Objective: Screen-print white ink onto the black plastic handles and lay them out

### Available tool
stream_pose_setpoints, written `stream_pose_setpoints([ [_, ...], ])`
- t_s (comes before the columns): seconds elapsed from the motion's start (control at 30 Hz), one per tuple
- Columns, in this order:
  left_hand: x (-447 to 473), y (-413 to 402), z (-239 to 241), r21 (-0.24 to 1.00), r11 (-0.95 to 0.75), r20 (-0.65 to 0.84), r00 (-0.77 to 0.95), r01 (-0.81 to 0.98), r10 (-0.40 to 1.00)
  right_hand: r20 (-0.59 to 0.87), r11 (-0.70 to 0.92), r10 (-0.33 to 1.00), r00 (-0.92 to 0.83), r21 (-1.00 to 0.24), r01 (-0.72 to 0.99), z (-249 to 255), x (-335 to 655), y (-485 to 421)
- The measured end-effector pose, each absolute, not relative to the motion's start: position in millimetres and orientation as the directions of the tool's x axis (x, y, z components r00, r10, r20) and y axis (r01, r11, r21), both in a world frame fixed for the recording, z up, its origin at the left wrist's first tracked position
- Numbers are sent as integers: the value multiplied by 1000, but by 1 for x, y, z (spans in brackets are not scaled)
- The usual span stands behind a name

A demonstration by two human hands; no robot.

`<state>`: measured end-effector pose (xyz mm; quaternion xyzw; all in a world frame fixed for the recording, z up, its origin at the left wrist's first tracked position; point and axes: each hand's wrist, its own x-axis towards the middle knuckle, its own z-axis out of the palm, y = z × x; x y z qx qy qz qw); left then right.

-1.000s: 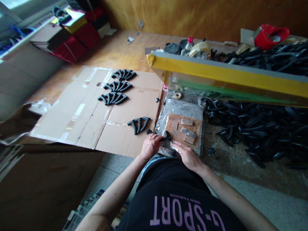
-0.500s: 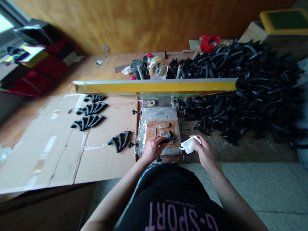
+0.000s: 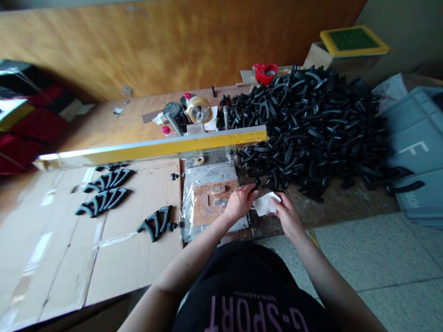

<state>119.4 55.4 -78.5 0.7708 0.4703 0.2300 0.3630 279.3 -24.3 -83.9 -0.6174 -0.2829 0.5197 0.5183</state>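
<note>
My left hand [image 3: 239, 202] is closed round a small black curved plastic part [image 3: 253, 187], held just right of the brown jig plate [image 3: 204, 207]. My right hand [image 3: 284, 213] pinches a white cloth [image 3: 265, 203] right beside that part; cloth and part meet between the two hands. The jig plate sits on a foil-covered metal base [image 3: 211, 176] under a raised yellow-framed printing screen [image 3: 155, 148].
A large heap of black curved parts [image 3: 311, 124] fills the bench on the right. Rows of the same parts [image 3: 105, 201] lie on flattened cardboard [image 3: 62, 249] at the left. Tape rolls and bottles [image 3: 194, 110] stand behind the screen. A grey crate [image 3: 418, 157] is at far right.
My left hand lifted the black part off the jig plate and carried it right to the cloth. My right hand picked up the white cloth. The view swung to the right.
</note>
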Motion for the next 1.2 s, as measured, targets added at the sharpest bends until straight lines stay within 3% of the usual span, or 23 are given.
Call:
stream_pose_setpoints([
  [0.23, 86, 34, -75, 950, 81, -206, 409, 303, 889, -306, -292, 943, 126, -949, -120, -76, 253, -2],
  [0.47, 47, 29, -76, 921, 389, -376, 278, 10, 884, -143, -144, 989, 24, -989, 19, -91, 212, 19],
  [0.6, 23, 28, -73, 927, 376, -362, 240, -12, 901, -28, -23, 999, -40, -993, 114, -97, 191, 27],
  [0.77, 6, 30, -71, 929, 365, -345, 218, -57, 913, -40, -27, 995, -88, -988, 149, -94, 170, 34],
  [0.93, -5, 37, -70, 943, 317, -291, 221, -98, 931, -114, -100, 982, -153, -990, 102, -87, 156, 36],
  [1.1, -13, 48, -68, 988, 157, -156, 146, 5, 977, -61, -58, 991, -120, -998, 26, -76, 144, 39],
  [1.2, -15, 53, -66, 990, 133, -126, 134, -45, 983, -115, -123, 987, -109, -990, -64, -69, 138, 40],
])
